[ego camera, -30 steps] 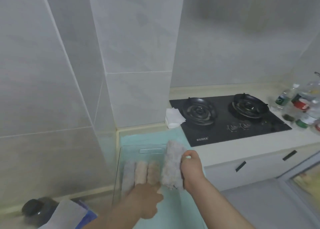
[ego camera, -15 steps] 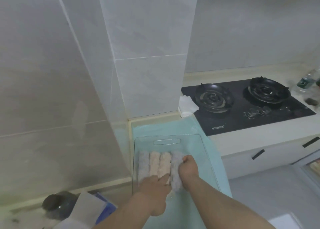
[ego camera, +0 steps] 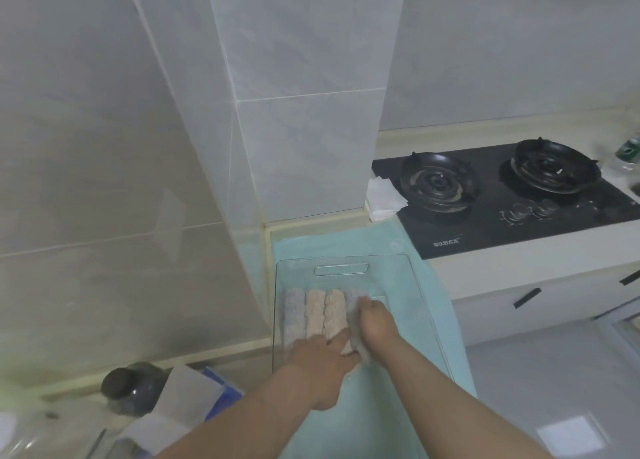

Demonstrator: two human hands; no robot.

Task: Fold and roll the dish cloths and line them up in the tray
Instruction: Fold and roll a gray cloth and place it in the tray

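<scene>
Nearest the camera, two bare forearms are reaching fwd over the pale teal cloth mat that is covering the bench. The left hand is lying palm down w/ fingers stretched flat, its fingertips resting on the near ends of the rolls; its grip is open & flat, clasping nothing. The right hand is pressing down on top of the grey rolled dish cloth at the right end of the row, fingers curved over it; whether the grip is actually closing round the roll or just pushing on it, can't tell.

All the rolls are lying inside the clear plastic tray, packed side by side & touching, long axes running away from the person: left to right a grey-lilac rolled cloth, a pale pink rolled cloth, a peach rolled cloth, then the grey one under the right hand. The right part of the tray is showing only the mat through it. The tray's slot handle is sitting at the far edge.

Beyond, a white folded paper towel is lying beside the black glass two-burner gas hob
</scene>
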